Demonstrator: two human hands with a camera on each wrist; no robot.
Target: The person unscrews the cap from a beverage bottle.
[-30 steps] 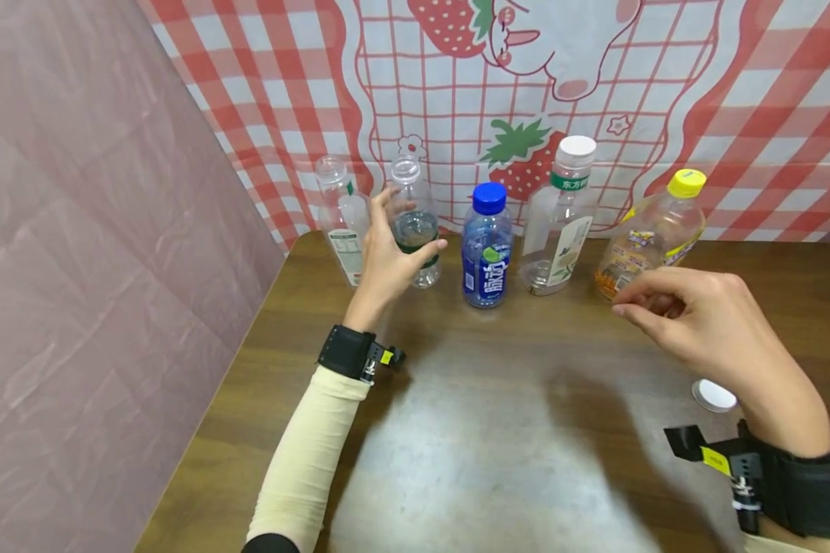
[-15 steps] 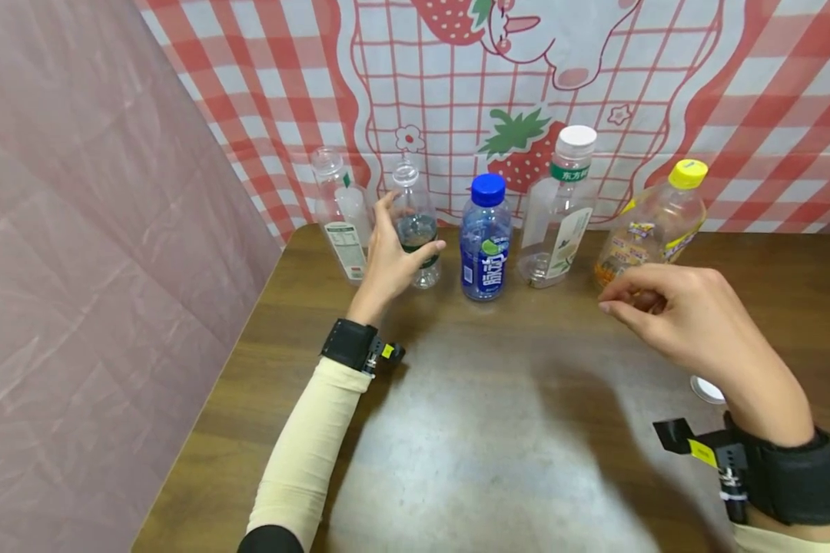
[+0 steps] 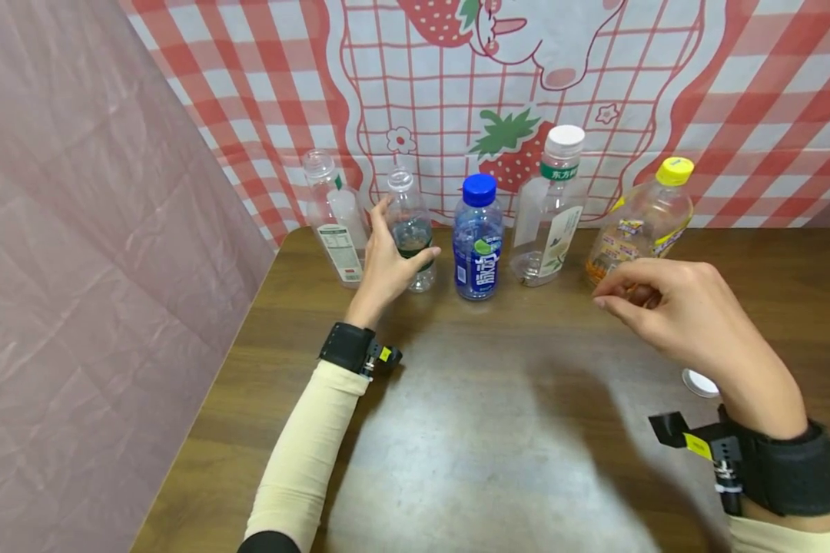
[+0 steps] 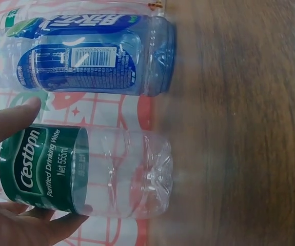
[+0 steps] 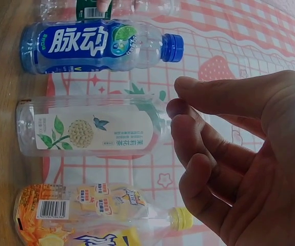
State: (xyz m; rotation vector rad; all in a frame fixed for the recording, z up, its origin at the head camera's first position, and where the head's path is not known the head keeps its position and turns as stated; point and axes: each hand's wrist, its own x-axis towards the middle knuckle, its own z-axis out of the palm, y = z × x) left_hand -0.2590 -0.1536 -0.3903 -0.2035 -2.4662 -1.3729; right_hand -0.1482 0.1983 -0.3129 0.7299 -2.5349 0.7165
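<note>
The left hand [image 3: 386, 265] stands wide round the green-labelled bottle [image 4: 96, 171], thumb tip clear of it, near the far-left corner of the worktop [image 3: 456, 415] — the right hand [image 3: 685, 311], fingers curled narrow, hangs before the yellow-capped bottle [image 3: 642, 223] at the far edge

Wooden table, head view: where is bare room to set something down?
Bare: the central tabletop, in front of the blue-capped 脉动 bottle, between the left sleeve and the right wrist strap. Crowded: the back edge, lined with five bottles.

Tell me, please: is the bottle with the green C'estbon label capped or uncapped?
Uncapped: the head view shows that bottle with a bare, clear neck.
</note>
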